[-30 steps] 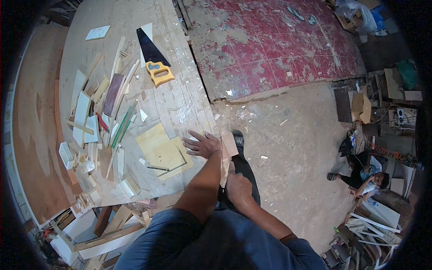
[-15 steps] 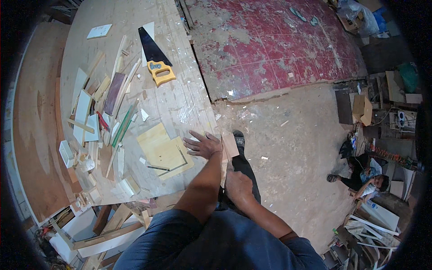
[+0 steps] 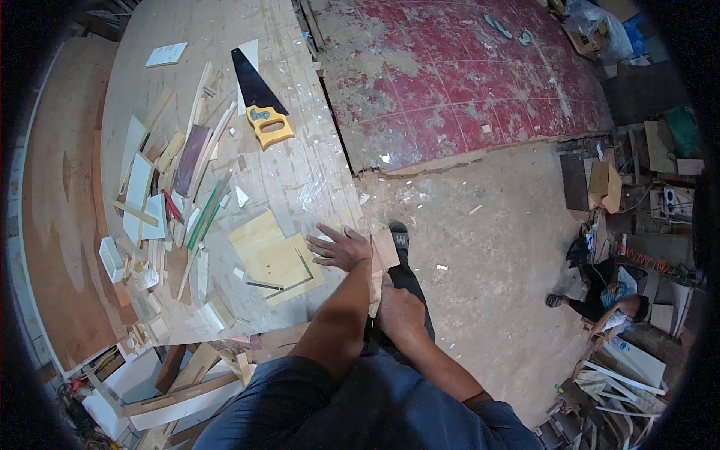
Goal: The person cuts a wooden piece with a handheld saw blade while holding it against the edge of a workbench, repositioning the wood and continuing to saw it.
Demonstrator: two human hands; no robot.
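Observation:
My left hand [image 3: 344,247] lies flat near the right edge of the wooden worktable [image 3: 277,176], its fingers spread. Beside its wrist, a small pale wooden piece [image 3: 385,251] sticks out past the table edge. Just below that piece, my right hand [image 3: 401,309] is closed in a fist; whatever it grips is hidden. Left of my left hand lies a thin yellowish wood sheet [image 3: 259,244], with a dark metal square [image 3: 303,266] and a pencil [image 3: 264,285] on it. Farther up the table rests a handsaw [image 3: 262,101] with a yellow handle.
Wood strips and offcuts [image 3: 191,161] clutter the table's left side, along with a green strip [image 3: 210,210]. My shoe [image 3: 398,236] stands on the concrete floor [image 3: 495,262]. A person [image 3: 619,307] sits at the far right, near piled scrap wood [image 3: 622,382].
The whole view has shifted slightly. Both hands keep nearly the same places and poses, and nothing on the table has visibly moved.

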